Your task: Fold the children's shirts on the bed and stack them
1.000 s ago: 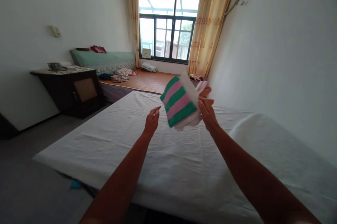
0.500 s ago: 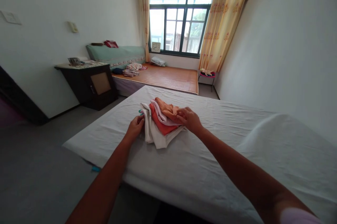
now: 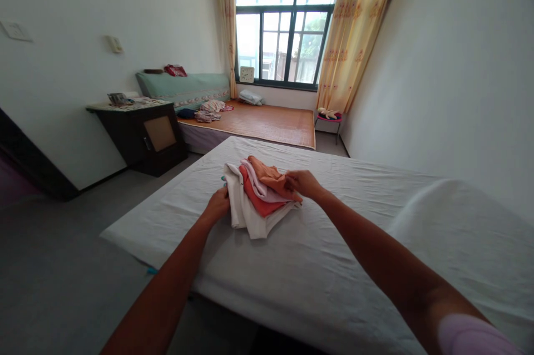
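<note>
Sleeve [image 3: 471, 335] of pale lavender shows nearest, well to the near right of the clothes pile [image 3: 262, 205]. That pile lies on the white sheet [image 3: 267, 282], between both hands. At its left edge is the left hand [image 3: 217, 206], fingertips partly out of sight, so whether they grip cannot be told. At its right side, the right hand [image 3: 303, 183] pinches the orange cloth [image 3: 265, 170] on top, whose long axis slants leftward and away from those fingers; this hand is nearer to it. Beyond the pile stands the matted bed [image 3: 275, 122].
</note>
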Tool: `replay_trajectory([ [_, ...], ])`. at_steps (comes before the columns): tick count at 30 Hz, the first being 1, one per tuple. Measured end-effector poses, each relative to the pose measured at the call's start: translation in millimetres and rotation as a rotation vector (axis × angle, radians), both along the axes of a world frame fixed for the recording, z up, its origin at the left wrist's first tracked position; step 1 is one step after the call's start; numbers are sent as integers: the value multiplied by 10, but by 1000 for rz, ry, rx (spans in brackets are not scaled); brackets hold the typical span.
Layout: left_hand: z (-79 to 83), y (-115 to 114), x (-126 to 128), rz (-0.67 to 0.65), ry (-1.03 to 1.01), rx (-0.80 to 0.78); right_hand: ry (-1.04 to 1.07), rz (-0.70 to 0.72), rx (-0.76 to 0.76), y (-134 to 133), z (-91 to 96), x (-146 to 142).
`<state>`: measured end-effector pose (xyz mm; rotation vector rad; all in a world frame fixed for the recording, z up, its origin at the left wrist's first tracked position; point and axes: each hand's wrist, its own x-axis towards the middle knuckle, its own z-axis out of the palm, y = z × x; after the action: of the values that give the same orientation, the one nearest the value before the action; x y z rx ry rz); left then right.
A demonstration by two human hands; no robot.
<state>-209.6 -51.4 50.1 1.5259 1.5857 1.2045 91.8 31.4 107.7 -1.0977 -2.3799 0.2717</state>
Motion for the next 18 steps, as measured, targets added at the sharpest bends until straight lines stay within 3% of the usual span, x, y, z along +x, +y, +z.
replay_trajectory([
  [3,438,37,92,54,-182,156,478,-194,63,110,387,97],
  [5,729,69,109,118,-342,312,804,-245,125,156,649,161],
  [7,906,103,65,135,-450,439,948,-240,173,168,784,218],
  [9,929,130,-26,103,-421,429,801,-192,110,146,755,257],
  [12,773,112,-152,155,-51,301,346,-193,22,76,523,247],
  [15,630,23,-109,337,411,434,153,-234,173,18,297,117],
  [16,610,-6,-48,344,522,493,130,-198,200,9,247,48],
  [18,599,-34,110,217,692,518,72,-65,179,6,175,-107],
])
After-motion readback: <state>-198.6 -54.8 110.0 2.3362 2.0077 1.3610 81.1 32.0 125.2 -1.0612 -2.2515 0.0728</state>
